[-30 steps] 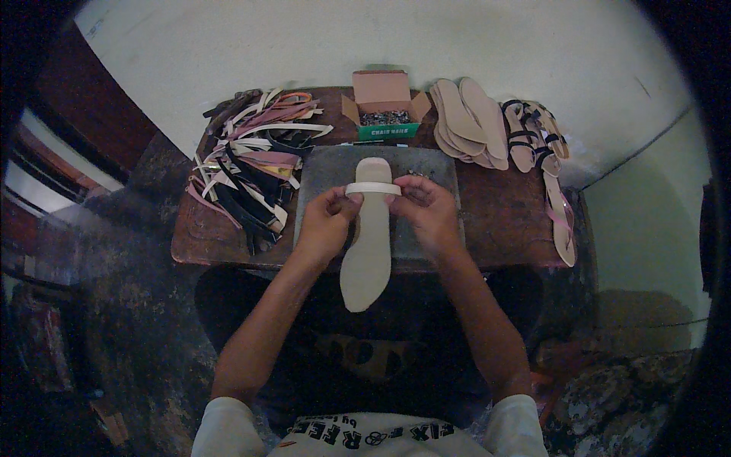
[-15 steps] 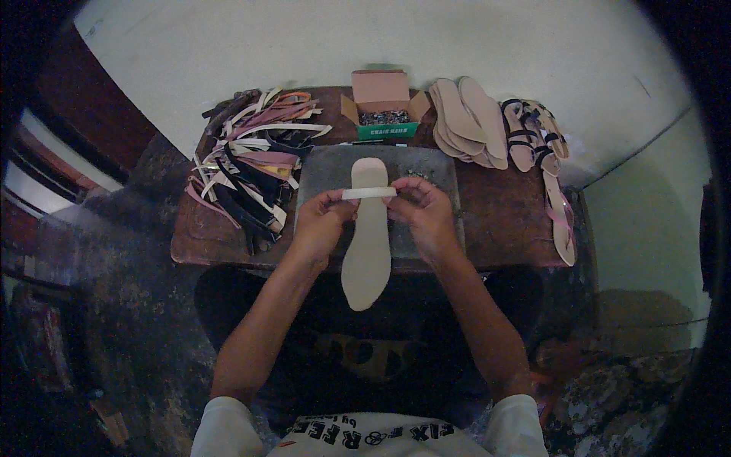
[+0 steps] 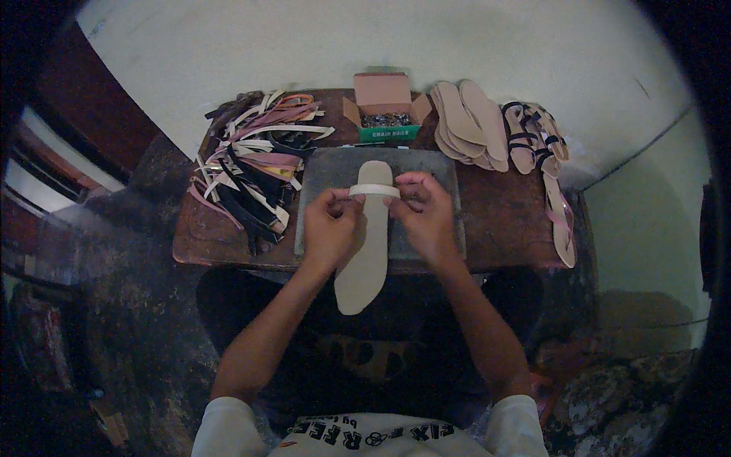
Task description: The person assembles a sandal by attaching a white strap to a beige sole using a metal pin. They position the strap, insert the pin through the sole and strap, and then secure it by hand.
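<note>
A beige sandal sole (image 3: 364, 263) lies lengthwise before me, its narrow heel end on a dark grey slab and its wide end jutting over the table's front edge. Across the heel part runs a white strap (image 3: 373, 190), bowed slightly upward. My left hand (image 3: 335, 223) pinches the strap's left end against the sole's edge. At the other end, my right hand (image 3: 423, 213) has its fingers closed on the strap beside the sole. Some fingertips of both hands are hidden under the sole.
The grey slab (image 3: 322, 169) rests on a brown wooden table (image 3: 499, 228). On the left lies a heap of straps (image 3: 255, 164). An open green box of small nails (image 3: 387, 133) stands at the back. Stacked soles (image 3: 464, 126), black-strapped sandals (image 3: 522, 137) and a pink-strapped sandal (image 3: 560, 219) are at right.
The strap has gone from flat and straight to bowed over the sole, its ends drawn down to the edges. The sole's wide end has swung slightly left.
</note>
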Demonstrator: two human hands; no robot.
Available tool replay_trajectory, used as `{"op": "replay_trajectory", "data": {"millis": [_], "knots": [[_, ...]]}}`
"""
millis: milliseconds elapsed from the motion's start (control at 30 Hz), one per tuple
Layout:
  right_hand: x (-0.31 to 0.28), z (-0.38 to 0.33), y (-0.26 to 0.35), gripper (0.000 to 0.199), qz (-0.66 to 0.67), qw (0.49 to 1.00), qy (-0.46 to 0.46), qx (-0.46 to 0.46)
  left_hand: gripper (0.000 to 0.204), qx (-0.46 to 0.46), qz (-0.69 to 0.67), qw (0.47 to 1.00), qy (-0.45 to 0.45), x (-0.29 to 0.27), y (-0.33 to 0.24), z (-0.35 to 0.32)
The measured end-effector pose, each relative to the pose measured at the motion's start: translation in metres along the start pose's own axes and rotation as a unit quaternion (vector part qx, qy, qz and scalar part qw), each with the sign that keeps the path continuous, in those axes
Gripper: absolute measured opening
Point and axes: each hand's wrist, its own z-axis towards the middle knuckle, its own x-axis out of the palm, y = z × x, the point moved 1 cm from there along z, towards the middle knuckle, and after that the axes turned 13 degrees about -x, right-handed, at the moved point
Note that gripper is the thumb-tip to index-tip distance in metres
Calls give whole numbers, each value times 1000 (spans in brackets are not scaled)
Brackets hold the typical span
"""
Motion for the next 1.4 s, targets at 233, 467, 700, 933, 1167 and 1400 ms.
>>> {"op": "replay_trajectory", "data": {"millis": [233,467,700,933,1167,1400], "knots": [[4,-3,1,49,23,1000,-1,-3,30,-52,24,998,-25,-4,-7,1],[-2,-1,-1,57,106,985,11,134,34,-19,-1,1000,15,-8,-17,1],[-8,-1,-7,51,73,992,27,97,34,35,113,992,36,-7,-16,-2],[-6,5,-10,47,-4,997,-55,55,37,34,172,979,100,-11,-6,6],[0,1,-15,46,-31,997,61,20,36,46,138,989,37,-12,1,14],[-1,-4,-18,46,-119,991,61,14,35,86,206,974,30,-8,8,12]]}}
